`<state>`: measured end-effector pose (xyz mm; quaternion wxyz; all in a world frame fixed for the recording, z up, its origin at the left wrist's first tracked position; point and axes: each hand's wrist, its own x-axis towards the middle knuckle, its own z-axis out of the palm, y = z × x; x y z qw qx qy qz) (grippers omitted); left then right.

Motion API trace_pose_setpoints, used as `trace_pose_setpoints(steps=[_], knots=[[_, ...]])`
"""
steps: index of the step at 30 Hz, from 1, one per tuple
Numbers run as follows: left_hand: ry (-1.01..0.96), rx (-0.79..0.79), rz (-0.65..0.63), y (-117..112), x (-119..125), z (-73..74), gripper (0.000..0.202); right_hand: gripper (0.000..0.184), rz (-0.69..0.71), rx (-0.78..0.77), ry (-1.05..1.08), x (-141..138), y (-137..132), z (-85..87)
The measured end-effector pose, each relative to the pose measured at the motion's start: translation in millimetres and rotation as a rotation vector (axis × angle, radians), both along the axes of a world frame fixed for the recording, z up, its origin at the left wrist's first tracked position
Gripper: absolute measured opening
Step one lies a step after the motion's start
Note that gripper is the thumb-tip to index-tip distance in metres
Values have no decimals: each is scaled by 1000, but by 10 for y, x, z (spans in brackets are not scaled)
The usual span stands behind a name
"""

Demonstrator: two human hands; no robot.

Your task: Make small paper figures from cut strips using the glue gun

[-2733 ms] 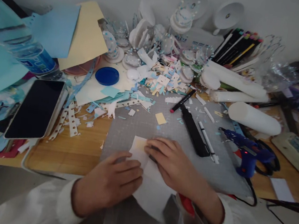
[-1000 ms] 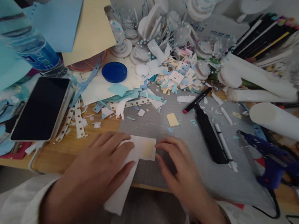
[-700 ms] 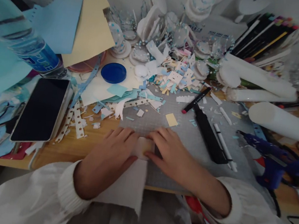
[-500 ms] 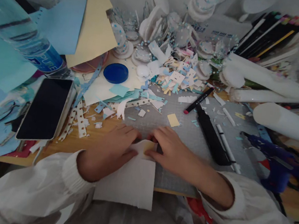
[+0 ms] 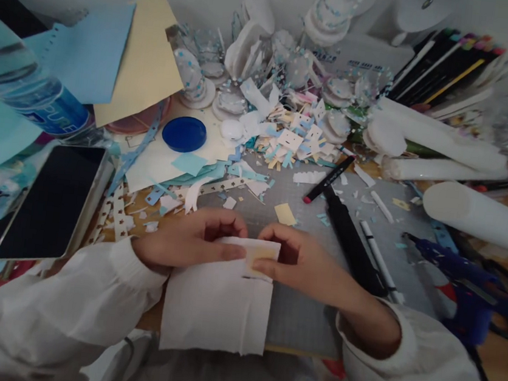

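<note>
A sheet of white paper (image 5: pixel 217 308) hangs from both hands at the table's front edge, its upper edge pinched. My left hand (image 5: pixel 205 240) is closed on the top of the sheet, thumb in front and fingers behind. My right hand (image 5: pixel 291 262) grips the top right corner in the same way. A yellowish patch shows on the paper between the two thumbs, with a short dark slit or line below it. A vertical crease runs down the sheet's right part. Beyond the hands, a small yellow paper piece (image 5: pixel 285 213) lies on the grey cutting mat (image 5: pixel 303 321).
Left are a phone (image 5: pixel 53 201), a water bottle (image 5: pixel 40 93) and a blue lid (image 5: pixel 184 134). A heap of small paper cutouts (image 5: pixel 294 137) lies at the back. Right are a black pen (image 5: pixel 328 179), a black cutter-like tool (image 5: pixel 353 241), a white roll (image 5: pixel 476 213) and a blue glue gun (image 5: pixel 460 269).
The paper's top edge has been raised and straightened between the hands, and more of its front shows. My left fingers have curled behind the sheet. The whole view has shifted slightly.
</note>
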<state>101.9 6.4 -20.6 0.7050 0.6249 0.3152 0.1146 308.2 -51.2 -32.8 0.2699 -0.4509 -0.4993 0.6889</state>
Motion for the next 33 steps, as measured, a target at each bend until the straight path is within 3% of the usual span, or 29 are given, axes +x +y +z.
trace_pose_setpoints(steps=[6,13,23,33], knots=[[31,-61,109,-27,-4,-72,12,33,37,-49,-80,45,14,-7],[70,10,10,-15,-25,-74,12,31,215,-33,-107,87,29,-29],[63,119,-27,-28,-16,-77,12,31,270,-160,-110,88,26,-17],[102,159,-20,-32,-24,-86,14,21,318,-48,-209,124,52,-13]])
